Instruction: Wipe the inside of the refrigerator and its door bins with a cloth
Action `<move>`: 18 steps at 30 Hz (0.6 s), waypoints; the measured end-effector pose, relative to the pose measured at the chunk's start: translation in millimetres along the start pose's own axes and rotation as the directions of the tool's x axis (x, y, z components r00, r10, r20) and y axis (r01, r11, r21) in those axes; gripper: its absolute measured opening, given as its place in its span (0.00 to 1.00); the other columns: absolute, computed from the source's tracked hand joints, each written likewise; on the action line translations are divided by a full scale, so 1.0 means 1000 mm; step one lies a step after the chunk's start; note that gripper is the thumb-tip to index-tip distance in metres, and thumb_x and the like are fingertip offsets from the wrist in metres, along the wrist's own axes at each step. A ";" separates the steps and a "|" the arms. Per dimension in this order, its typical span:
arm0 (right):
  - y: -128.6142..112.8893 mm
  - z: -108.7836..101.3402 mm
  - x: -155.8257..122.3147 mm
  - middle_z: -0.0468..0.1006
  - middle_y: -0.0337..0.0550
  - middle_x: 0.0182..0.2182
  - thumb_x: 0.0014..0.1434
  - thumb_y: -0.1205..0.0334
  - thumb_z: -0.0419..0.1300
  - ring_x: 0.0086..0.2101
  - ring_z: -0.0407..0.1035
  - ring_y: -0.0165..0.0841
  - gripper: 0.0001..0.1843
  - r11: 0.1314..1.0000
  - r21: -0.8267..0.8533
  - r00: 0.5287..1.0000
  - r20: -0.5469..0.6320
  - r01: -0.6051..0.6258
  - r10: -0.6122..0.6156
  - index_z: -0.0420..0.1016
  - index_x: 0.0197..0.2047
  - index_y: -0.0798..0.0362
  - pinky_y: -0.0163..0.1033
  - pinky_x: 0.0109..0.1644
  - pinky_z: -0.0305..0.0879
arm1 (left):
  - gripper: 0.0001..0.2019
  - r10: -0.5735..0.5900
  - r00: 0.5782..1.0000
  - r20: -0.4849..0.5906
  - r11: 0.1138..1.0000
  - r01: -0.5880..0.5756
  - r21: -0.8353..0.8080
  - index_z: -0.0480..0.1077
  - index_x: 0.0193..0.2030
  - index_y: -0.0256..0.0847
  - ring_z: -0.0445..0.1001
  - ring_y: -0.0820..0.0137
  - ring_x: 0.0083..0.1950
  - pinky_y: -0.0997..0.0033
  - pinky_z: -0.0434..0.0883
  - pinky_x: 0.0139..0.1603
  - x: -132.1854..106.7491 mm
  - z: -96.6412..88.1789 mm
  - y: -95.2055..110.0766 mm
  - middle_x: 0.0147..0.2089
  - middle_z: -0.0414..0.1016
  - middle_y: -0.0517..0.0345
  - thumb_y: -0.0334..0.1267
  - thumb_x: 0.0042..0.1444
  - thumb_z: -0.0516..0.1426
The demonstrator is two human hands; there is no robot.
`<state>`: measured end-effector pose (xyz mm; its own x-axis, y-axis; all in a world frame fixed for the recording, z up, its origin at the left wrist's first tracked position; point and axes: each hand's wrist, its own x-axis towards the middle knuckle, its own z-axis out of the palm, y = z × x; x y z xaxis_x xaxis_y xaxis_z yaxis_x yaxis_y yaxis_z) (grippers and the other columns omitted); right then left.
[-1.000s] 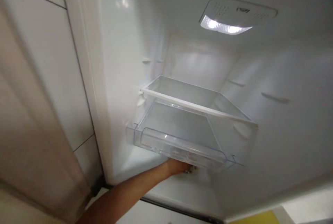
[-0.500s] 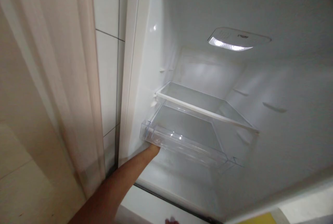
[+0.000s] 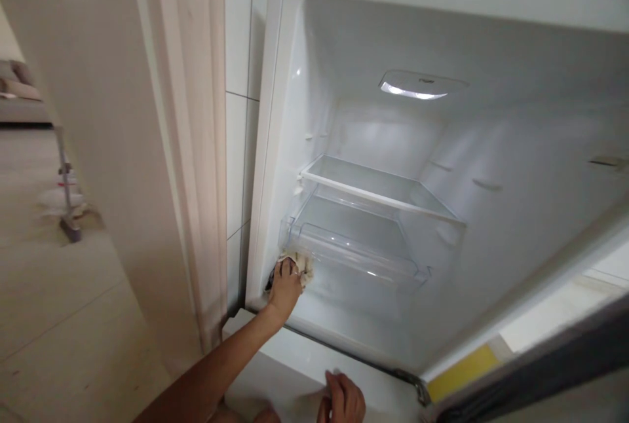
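My left hand point(image 3: 285, 285) is closed on a crumpled cloth point(image 3: 303, 266), cream with dark patches. It presses the cloth against the lower left inner wall of the fridge point(image 3: 268, 167), just below the front of a clear plastic drawer or tray point(image 3: 354, 254). My right hand point(image 3: 344, 400) is at the bottom edge of the view, over the white lower door or drawer front point(image 3: 304, 370). Its fingers are loosely bent, with a gap by the thumb, and I see nothing in them. The frame cuts off part of this hand.
A glass shelf point(image 3: 373, 184) sits above the clear tray, below a lit lamp point(image 3: 417, 89). A wooden door frame point(image 3: 181, 115) and tiled wall point(image 3: 238, 161) flank the fridge on the left. At lower right is a metal hinge point(image 3: 415, 384). A broom point(image 3: 69, 226) stands farther left.
My left hand, earlier hidden beneath the clear tray, has come forward and now shows with the cloth. My right hand has risen farther into view. The camera has pulled back.
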<state>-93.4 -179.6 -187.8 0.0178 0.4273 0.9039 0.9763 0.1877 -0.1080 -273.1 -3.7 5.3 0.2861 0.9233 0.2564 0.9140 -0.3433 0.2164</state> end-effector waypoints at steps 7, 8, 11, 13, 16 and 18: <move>-0.015 -0.004 0.011 0.79 0.52 0.41 0.58 0.73 0.54 0.42 0.74 0.44 0.17 0.998 0.012 0.998 -0.002 -0.061 0.061 0.79 0.47 0.52 0.52 0.48 0.69 | 0.28 0.089 0.995 0.052 0.965 -0.073 -0.253 0.77 0.59 0.42 0.74 0.65 0.60 0.64 0.69 0.63 0.021 -0.016 -0.004 0.58 0.78 0.47 0.20 0.56 0.53; -0.016 -0.003 0.011 0.79 0.53 0.41 0.58 0.73 0.55 0.42 0.74 0.45 0.17 0.997 0.010 0.997 -0.004 -0.073 0.073 0.79 0.46 0.52 0.52 0.48 0.69 | 0.28 0.107 0.993 0.056 0.955 -0.087 -0.284 0.76 0.60 0.41 0.74 0.66 0.60 0.65 0.69 0.63 0.027 -0.014 0.001 0.58 0.78 0.47 0.19 0.55 0.53; -0.019 -0.001 0.012 0.79 0.53 0.41 0.58 0.72 0.56 0.42 0.75 0.45 0.15 0.996 0.000 0.996 -0.001 -0.094 0.094 0.78 0.46 0.51 0.53 0.48 0.69 | 0.27 0.174 0.982 0.077 0.926 -0.137 -0.351 0.77 0.58 0.41 0.72 0.65 0.63 0.64 0.67 0.65 0.042 -0.001 0.026 0.59 0.78 0.46 0.20 0.55 0.54; -0.020 0.000 0.012 0.80 0.53 0.40 0.58 0.71 0.56 0.41 0.75 0.45 0.15 0.995 -0.001 0.995 0.007 -0.096 0.096 0.78 0.46 0.51 0.53 0.47 0.70 | 0.26 0.214 0.971 0.102 0.910 -0.161 -0.382 0.78 0.57 0.40 0.70 0.61 0.66 0.59 0.66 0.67 0.051 0.014 0.051 0.62 0.76 0.43 0.20 0.53 0.55; -0.019 0.002 0.007 0.80 0.53 0.39 0.58 0.71 0.56 0.40 0.76 0.45 0.15 0.996 -0.033 0.997 0.015 -0.079 0.080 0.79 0.46 0.50 0.53 0.46 0.71 | 0.23 0.302 0.942 0.147 0.876 -0.213 -0.432 0.80 0.53 0.40 0.70 0.56 0.66 0.54 0.66 0.67 0.063 0.040 0.096 0.61 0.76 0.40 0.22 0.52 0.59; -0.017 0.004 0.001 0.81 0.52 0.39 0.58 0.71 0.56 0.40 0.77 0.45 0.16 0.995 -0.078 0.998 -0.001 -0.061 0.061 0.79 0.46 0.49 0.54 0.45 0.71 | 0.20 0.380 0.911 0.163 0.838 -0.264 -0.478 0.81 0.51 0.41 0.71 0.55 0.64 0.53 0.67 0.67 0.067 0.055 0.129 0.57 0.79 0.42 0.25 0.52 0.60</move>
<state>-110.3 -179.0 -187.1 0.0773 0.4373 0.8960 0.9873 0.0916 -0.1299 -120.3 23.6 -1.0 0.6545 0.7384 0.1624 0.5524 -0.6137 0.5642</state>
